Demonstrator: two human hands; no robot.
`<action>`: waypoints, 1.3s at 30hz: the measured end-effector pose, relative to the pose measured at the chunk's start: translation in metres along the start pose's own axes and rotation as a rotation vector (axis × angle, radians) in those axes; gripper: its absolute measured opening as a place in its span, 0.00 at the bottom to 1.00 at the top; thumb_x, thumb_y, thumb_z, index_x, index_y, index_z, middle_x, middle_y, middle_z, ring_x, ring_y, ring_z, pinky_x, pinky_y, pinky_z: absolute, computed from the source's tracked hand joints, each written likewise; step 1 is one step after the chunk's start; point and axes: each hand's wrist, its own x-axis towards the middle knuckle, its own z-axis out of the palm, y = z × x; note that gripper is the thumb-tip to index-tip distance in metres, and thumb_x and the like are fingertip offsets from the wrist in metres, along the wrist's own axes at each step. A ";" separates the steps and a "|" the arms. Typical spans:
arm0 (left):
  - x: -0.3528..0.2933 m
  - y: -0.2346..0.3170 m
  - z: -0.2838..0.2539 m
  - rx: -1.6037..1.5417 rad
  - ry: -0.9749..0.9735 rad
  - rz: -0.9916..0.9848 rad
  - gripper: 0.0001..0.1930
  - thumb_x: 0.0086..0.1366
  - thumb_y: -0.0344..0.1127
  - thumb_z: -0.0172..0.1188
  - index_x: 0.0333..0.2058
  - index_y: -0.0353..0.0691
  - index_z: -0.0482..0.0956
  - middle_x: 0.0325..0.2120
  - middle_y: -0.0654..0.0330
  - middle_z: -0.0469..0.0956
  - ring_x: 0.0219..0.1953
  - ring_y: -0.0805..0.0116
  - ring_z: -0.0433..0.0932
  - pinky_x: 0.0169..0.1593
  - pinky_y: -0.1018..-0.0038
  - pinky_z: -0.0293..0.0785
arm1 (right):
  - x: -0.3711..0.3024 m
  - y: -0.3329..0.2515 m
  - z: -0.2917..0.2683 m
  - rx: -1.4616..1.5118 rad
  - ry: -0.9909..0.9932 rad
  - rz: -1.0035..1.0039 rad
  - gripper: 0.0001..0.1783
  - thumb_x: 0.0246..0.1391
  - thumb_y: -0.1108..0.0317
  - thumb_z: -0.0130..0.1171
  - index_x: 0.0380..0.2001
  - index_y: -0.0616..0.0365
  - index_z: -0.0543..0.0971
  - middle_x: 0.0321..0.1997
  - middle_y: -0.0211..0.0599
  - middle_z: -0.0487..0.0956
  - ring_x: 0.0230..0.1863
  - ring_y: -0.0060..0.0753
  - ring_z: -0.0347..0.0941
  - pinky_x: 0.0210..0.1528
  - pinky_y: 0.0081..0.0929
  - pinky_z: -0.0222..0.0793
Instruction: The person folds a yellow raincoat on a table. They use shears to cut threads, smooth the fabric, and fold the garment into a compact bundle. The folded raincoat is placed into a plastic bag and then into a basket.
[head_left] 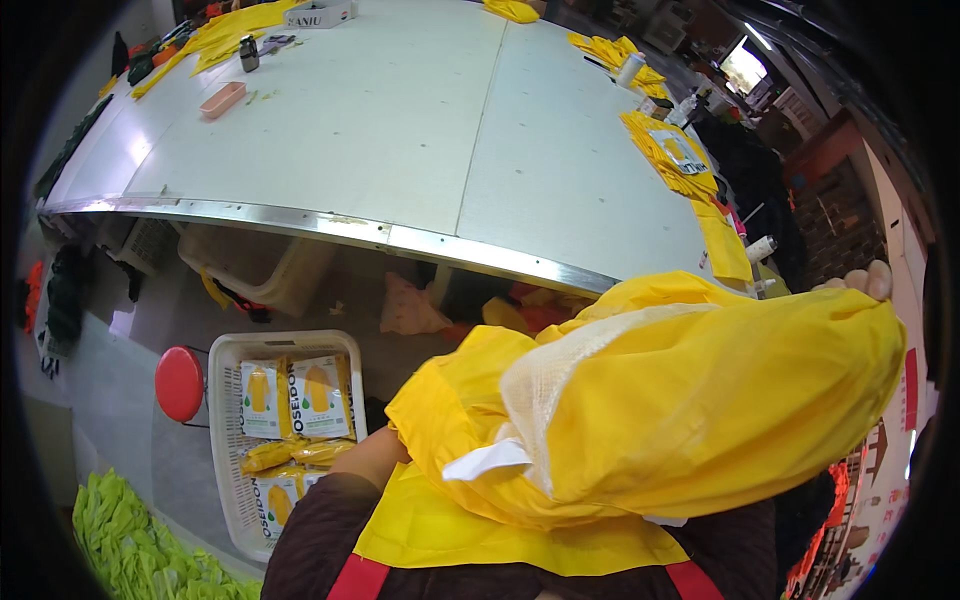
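Observation:
A bulky yellow raincoat point(700, 400) with white mesh lining is held up in front of my chest, stretched toward the right. A white label point(488, 460) hangs from its inside. My right hand point(868, 282) is at the raincoat's far right end, its fingers curled over the edge of the fabric. My left forearm point(372, 458) goes into an opening on the left side of the raincoat; the cloth hides the left hand and its fingers. Below, a flat yellow flap point(520, 545) lies across my front between two red straps.
Ahead stands a large white table point(330, 120) with a metal edge. Folded yellow garments point(670, 150) lie along its right side, beside a pink tray point(222, 99) farther left. On the floor are a white basket point(222, 440) of packaged garments, a red stool point(180, 384) and lime-green fabric point(140, 540).

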 end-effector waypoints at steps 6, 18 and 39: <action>0.021 -0.016 0.036 0.040 0.001 -0.025 0.21 0.62 0.45 0.48 0.47 0.35 0.69 0.45 0.49 0.70 0.48 0.55 0.68 0.51 0.63 0.62 | -0.076 -0.009 -0.116 -0.875 0.431 0.296 0.14 0.55 0.61 0.53 0.40 0.58 0.69 0.38 0.36 0.75 0.41 0.30 0.73 0.48 0.29 0.69; -0.030 0.209 -0.010 0.460 0.465 0.513 0.21 0.64 0.45 0.47 0.46 0.33 0.70 0.44 0.48 0.72 0.46 0.55 0.69 0.50 0.64 0.64 | -0.087 0.133 -0.206 -0.416 0.224 0.648 0.07 0.48 0.74 0.51 0.32 0.65 0.74 0.31 0.33 0.76 0.34 0.23 0.71 0.39 0.20 0.66; 0.191 0.674 0.259 1.183 0.458 1.449 0.25 0.67 0.47 0.42 0.52 0.30 0.67 0.52 0.48 0.68 0.55 0.56 0.66 0.58 0.69 0.58 | 0.218 0.524 -0.265 -0.733 0.552 0.277 0.36 0.44 0.49 0.58 0.53 0.57 0.65 0.52 0.54 0.68 0.54 0.51 0.63 0.52 0.37 0.62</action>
